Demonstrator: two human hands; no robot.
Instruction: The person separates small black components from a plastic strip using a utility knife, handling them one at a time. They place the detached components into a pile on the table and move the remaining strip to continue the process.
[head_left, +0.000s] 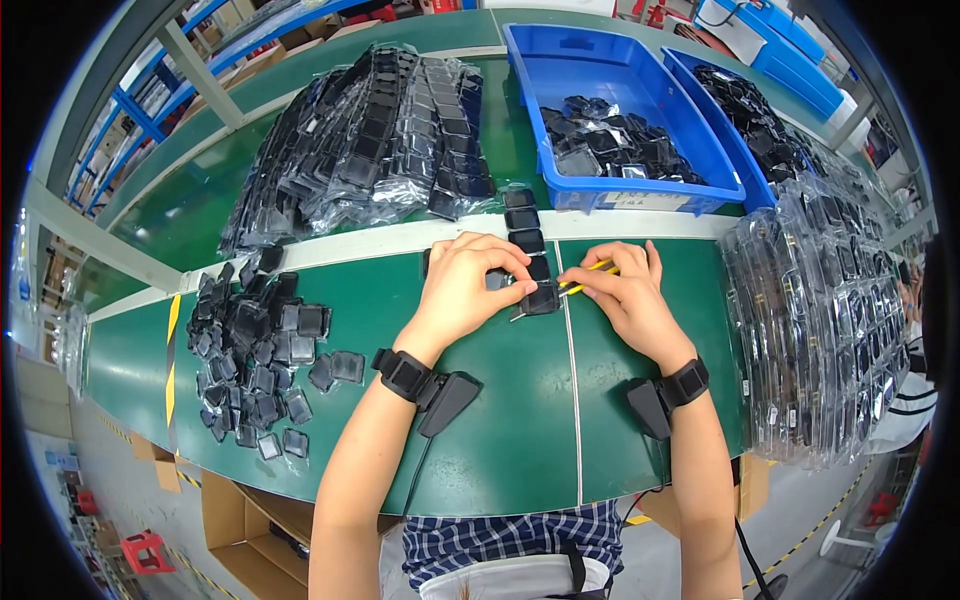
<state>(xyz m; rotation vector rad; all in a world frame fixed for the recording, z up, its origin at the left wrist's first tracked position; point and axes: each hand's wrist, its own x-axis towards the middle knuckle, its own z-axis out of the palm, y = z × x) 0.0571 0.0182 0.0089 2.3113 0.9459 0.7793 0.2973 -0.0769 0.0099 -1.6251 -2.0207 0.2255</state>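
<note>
Spanning most of the view, a green workbench point(500, 420) is bearing all the parts. Beyond the hands, a stack of plastic-wrapped strips point(375, 130) is spreading out on the left, while a blue tray point(600, 75) is holding loose dark pieces further right. Nearer, at the left, a heap of small black squares point(250, 330) is lying loose. Between the hands, a strip of black squares point(526, 241) is lying across the white rail point(640, 226), its near end resting on the green top. It is looking light, bendable at its joints and slick-faced, perhaps easily scratched, so its edges are offering the safest hold. Apart from each other, the left hand point(470, 285) is pinching the strip's left edge, and the right hand point(630, 300) is gripping a slim yellow tool point(573, 289) at the opposite edge.
</note>
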